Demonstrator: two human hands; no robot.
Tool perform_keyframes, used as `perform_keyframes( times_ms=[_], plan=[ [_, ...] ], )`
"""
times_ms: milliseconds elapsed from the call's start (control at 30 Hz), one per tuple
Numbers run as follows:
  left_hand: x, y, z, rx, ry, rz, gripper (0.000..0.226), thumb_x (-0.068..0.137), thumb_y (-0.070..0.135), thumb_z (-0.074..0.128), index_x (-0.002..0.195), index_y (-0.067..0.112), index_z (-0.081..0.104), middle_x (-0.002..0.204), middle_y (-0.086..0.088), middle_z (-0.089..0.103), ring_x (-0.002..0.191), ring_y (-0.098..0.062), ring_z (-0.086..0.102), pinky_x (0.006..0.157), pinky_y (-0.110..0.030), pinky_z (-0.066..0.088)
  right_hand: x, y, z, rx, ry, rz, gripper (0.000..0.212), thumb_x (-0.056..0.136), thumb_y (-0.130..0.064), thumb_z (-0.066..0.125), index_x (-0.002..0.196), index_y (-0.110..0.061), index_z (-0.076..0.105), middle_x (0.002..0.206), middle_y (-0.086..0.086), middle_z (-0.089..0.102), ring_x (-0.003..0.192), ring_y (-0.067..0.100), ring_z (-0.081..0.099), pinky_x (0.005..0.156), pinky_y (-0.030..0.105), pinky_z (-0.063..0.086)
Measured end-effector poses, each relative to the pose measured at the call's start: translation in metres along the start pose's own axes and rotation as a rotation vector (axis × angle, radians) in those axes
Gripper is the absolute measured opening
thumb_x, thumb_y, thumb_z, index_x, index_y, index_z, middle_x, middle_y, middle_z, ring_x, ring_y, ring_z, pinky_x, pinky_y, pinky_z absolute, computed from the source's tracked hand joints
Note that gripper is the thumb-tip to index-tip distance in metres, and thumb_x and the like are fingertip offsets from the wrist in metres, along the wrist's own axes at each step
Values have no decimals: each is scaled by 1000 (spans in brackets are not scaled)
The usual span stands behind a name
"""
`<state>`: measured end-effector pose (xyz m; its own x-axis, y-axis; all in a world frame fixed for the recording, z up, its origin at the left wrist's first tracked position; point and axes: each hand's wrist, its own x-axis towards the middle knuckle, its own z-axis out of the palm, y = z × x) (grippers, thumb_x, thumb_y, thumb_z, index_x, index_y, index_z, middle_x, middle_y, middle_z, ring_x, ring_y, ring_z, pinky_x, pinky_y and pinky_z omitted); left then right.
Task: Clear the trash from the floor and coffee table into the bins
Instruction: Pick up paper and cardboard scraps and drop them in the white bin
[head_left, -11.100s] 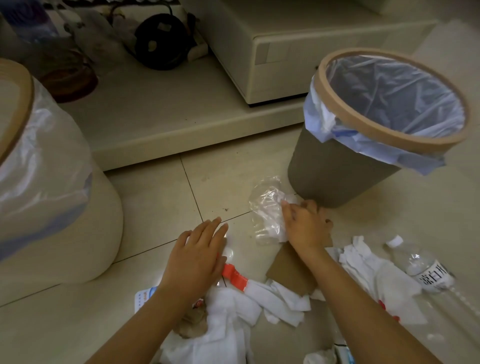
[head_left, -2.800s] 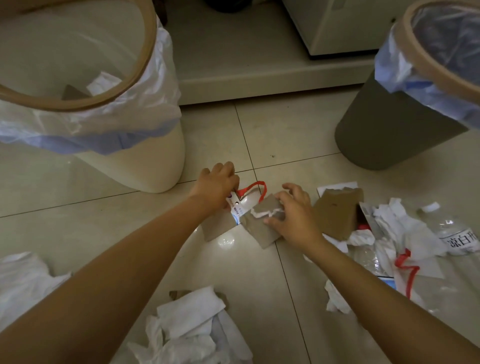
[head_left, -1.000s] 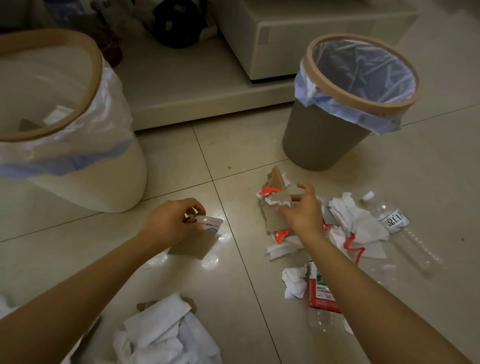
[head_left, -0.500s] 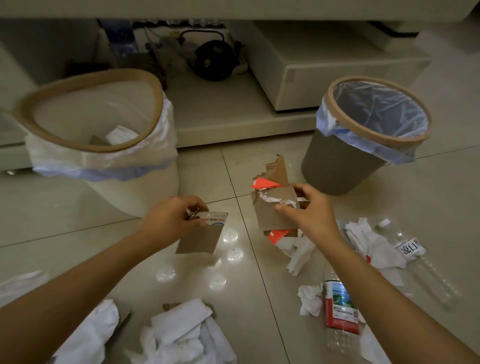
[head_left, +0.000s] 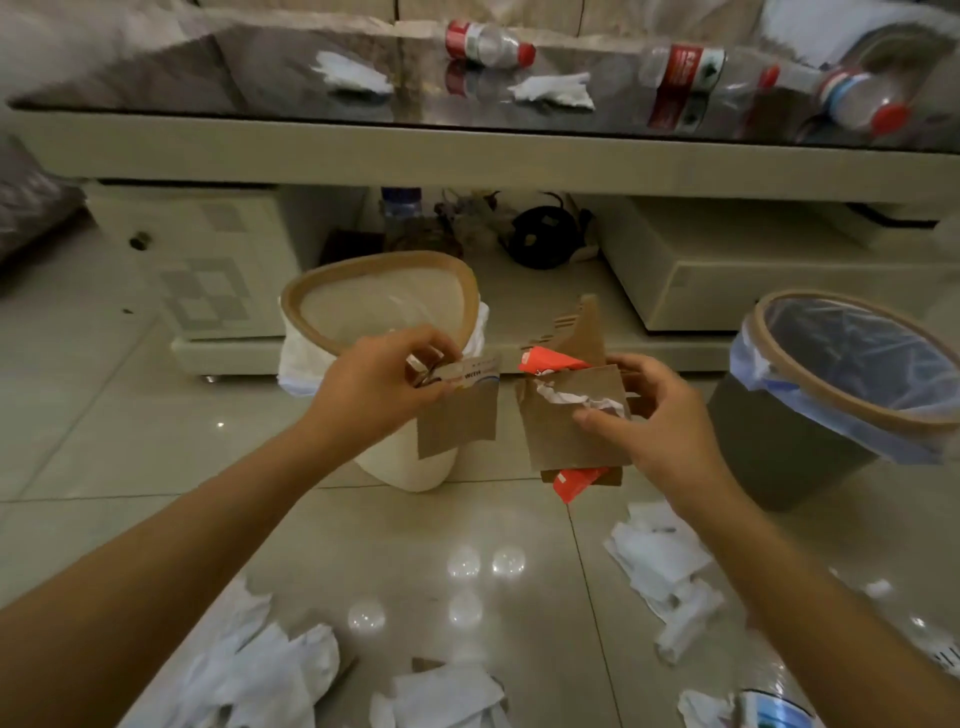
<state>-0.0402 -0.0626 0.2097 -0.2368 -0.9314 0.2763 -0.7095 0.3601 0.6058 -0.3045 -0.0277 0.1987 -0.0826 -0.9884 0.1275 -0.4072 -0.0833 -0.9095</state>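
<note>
Cardboard scraps, on the floor a moment ago, are now lifted to chest height. Left hand (head_left: 382, 387) pinches one printed cardboard piece (head_left: 457, 415); right hand (head_left: 657, 415) clasps a cardboard bundle (head_left: 566, 415). Both hang before the cream bin (head_left: 384, 312), likely next. Tissues (head_left: 657, 566) litter the floor, bottles (head_left: 488, 44) the tabletop (head_left: 467, 150).

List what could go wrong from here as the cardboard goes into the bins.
1. The right hand pinches a loose stack of cardboard pieces with a crumpled tissue and red scraps; one may slip out short of a bin.
2. The left hand holds its cardboard card by one edge beside the white bin; it might catch the rim.
3. Tissues on the floor lie close by and could get scattered.
</note>
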Motion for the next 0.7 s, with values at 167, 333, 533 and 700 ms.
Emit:
perform_keyframes(
  times_ms=[167,333,533,700],
  plan=[
    [17,-16,-31,-241,194,-90,30,76,24,77,102,28,63,91,13,62,74,-3,64,57,-20,55,20,-38,20,41,26,-72,50,74,-21,78,112,-38,51,103,-23,55,94,2,55,66,17,46],
    [43,-40,-37,-444,362,-244,34,74,21,80,100,30,61,98,6,64,78,-7,67,53,-19,54,41,-68,44,78,38,-101,53,71,-20,82,114,-32,54,107,-15,60,95,4,59,66,22,53],
    [57,-68,-34,-619,426,-450,96,68,48,80,144,30,25,133,1,55,117,-18,56,91,-31,50,73,-94,85,130,41,-95,55,70,-16,82,118,-21,57,109,-7,60,98,8,58,75,29,55],
    [35,-74,-34,-600,287,-304,89,71,56,68,145,35,23,143,5,41,124,-12,48,95,-29,46,104,-108,139,162,140,-166,47,72,-16,80,112,-23,57,95,-17,59,83,-4,57,64,9,48]
  ],
)
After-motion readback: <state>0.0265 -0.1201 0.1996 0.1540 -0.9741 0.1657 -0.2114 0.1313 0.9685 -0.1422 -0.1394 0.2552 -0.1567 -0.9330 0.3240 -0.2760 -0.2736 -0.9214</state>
